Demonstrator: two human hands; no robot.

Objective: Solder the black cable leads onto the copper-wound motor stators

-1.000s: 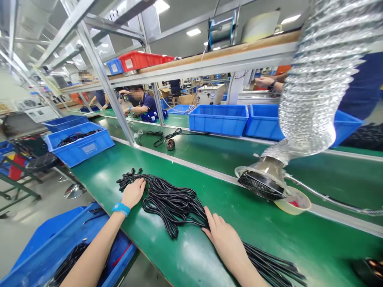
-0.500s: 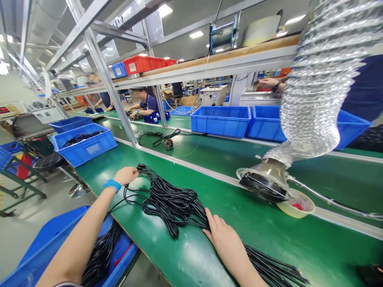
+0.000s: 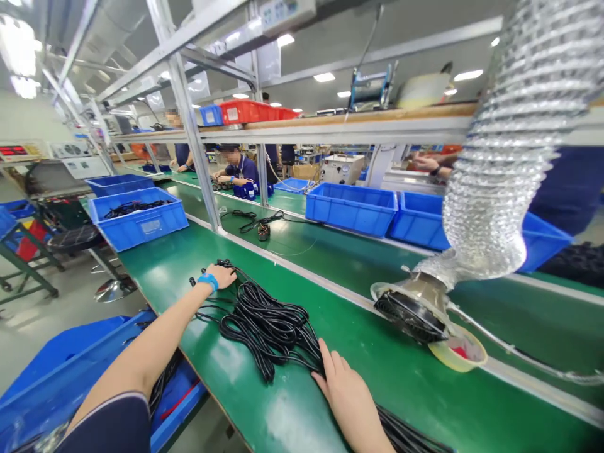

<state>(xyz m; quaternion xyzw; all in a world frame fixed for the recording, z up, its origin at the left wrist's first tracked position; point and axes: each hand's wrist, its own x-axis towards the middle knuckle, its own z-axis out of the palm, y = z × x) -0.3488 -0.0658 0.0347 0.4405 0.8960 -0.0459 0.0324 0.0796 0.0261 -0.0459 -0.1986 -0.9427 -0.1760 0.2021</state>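
A tangled bundle of black cable [image 3: 267,327] lies on the green workbench [image 3: 278,402]. My left hand [image 3: 219,275], with a blue wristband, is at the bundle's far end, curled over thin cable strands near small black connector ends. My right hand [image 3: 342,384] lies palm down at the bundle's near edge, fingers apart, beside a thick run of black cable [image 3: 401,434] that leaves the frame at the bottom. Part of that run is hidden under the hand.
An open blue bin [image 3: 61,358] with black cable [image 3: 163,390] stands below the bench's left edge. To the right are a fume extractor hood [image 3: 408,314] on a silver duct [image 3: 495,182] and a tape roll [image 3: 457,352]. A co-worker sits at the far bench.
My left hand has moved farther from me along the bench, and looser strands now trail from the bundle toward it. My right hand has stayed on the bundle's near edge.
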